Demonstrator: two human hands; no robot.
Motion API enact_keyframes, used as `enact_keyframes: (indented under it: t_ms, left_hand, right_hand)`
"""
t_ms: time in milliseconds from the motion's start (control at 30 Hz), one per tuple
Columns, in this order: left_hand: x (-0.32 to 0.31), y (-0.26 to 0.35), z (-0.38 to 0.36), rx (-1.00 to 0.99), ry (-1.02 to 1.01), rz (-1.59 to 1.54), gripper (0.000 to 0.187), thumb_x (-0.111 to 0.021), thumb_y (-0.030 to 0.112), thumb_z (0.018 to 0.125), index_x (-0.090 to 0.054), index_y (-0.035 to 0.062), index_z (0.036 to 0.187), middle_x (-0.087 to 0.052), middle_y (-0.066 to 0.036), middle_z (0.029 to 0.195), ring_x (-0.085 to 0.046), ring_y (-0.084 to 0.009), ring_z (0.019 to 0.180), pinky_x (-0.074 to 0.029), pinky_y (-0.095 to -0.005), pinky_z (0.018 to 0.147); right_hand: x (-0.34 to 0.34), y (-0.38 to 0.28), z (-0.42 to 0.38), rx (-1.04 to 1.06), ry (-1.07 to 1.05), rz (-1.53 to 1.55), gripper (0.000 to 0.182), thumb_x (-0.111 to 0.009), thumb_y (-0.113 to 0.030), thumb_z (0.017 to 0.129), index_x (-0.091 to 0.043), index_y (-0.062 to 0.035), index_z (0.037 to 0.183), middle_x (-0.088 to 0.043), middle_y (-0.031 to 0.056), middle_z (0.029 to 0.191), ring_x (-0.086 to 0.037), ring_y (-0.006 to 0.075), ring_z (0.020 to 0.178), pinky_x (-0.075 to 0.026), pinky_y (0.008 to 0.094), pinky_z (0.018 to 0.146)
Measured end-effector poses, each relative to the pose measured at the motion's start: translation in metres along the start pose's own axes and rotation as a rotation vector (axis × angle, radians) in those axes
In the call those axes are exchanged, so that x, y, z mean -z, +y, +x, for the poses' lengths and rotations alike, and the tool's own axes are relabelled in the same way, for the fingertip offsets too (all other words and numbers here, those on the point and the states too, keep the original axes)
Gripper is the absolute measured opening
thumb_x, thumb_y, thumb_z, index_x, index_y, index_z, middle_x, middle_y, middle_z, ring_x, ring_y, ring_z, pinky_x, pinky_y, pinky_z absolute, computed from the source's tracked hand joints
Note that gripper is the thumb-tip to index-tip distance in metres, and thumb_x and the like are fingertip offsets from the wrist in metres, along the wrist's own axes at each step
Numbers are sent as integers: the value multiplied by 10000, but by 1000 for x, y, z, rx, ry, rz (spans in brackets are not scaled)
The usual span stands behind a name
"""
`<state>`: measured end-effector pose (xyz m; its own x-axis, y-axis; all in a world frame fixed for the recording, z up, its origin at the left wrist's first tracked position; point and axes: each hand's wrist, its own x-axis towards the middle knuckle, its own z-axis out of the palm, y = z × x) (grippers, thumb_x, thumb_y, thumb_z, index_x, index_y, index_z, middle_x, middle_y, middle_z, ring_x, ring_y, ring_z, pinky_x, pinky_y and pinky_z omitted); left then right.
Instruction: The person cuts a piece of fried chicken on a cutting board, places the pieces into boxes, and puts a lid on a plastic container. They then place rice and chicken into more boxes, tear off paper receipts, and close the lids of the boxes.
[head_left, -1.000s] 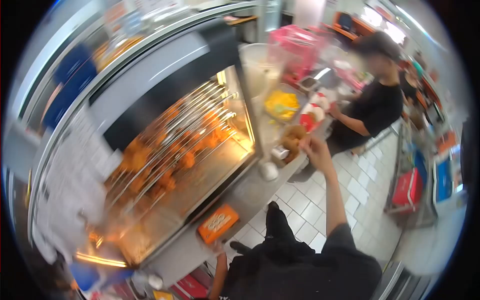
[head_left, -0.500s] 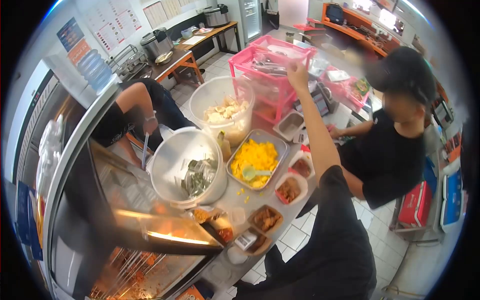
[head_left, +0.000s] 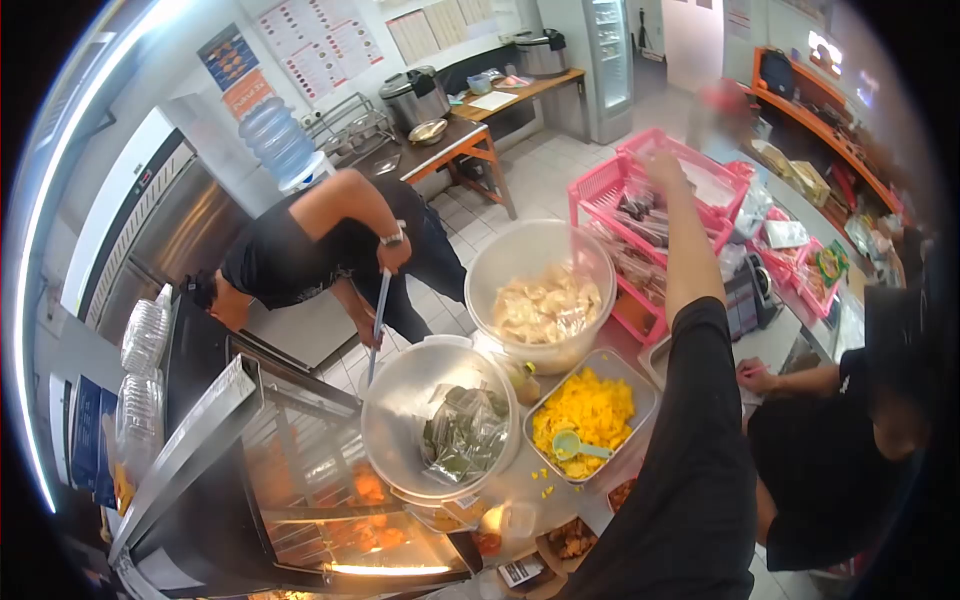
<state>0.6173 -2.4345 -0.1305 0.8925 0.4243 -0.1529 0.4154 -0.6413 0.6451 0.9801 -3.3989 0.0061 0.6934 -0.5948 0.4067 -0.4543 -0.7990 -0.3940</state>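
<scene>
My right hand (head_left: 664, 172) reaches over the upper tier of a pink plastic rack (head_left: 590, 203). Beneath it lie packets and what look like wrapped utensils (head_left: 645, 212). The fingers are blurred, so any hold on something does not show. My left hand is out of view. Nearer my forearm stand a clear tub of pale chips or crackers (head_left: 540, 305) and a metal tray (head_left: 640, 370) of yellow food (head_left: 585, 405) with a pale green scoop (head_left: 568, 446) on it. A white bucket (head_left: 385, 410) holds plastic-wrapped dark green packets (head_left: 465, 430).
A lit glass food cabinet (head_left: 350, 540) stands front left, and a person bends there holding a long stick (head_left: 380, 310). Another person's hand (head_left: 757, 378) is at the counter on the right. Paper boxes of food (head_left: 570, 540) sit at the front edge.
The view has turned and shifted, so the room appears farther right and lower. My right hand has gone from the rack's near side to over its upper tier. The person at right is lower in view.
</scene>
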Motion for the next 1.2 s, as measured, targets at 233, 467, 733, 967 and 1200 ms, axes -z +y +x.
enact_keyframes:
  t_ms: [233,467,733,967,1200]
  left_hand:
    - [8,0,-8,53,1,43,893,-831,230,695,-394,16,1443,-469,-171,1431,-466,-297,1300,-386,-374,1098]
    - [16,-6,-12,45,-10,55,912,-839,256,690,-390,16,1447,-462,-175,1441,-461,-304,1306,-386,-379,1098]
    - [39,-29,-27,62,20,40,934,-847,285,685,-384,17,1450,-453,-180,1451,-456,-313,1313,-386,-386,1098]
    - [93,-95,-65,98,150,36,954,-855,310,681,-379,17,1454,-446,-185,1461,-452,-320,1320,-386,-392,1099]
    - [205,-232,-135,-8,351,87,974,-862,336,676,-375,17,1457,-439,-189,1470,-447,-327,1326,-386,-398,1099]
  right_hand:
    - [59,-42,-5,-381,-72,117,602,-695,-594,773,-710,-97,1111,-711,174,1059,-670,320,1048,-520,457,889]
    - [103,-85,-54,-96,373,-128,488,-598,-451,864,-694,-3,1034,-709,205,1002,-676,362,986,-510,486,866]
    - [42,-6,15,-154,667,184,444,-548,-343,953,-615,95,986,-685,249,948,-675,373,899,-531,440,847]
    - [105,-66,-25,-124,661,1194,356,-607,-332,933,-635,4,1050,-668,228,914,-649,390,823,-528,474,789]
    - [206,-251,-300,367,130,818,365,-594,-280,956,-609,-38,1229,-654,177,1094,-630,310,979,-501,412,867]
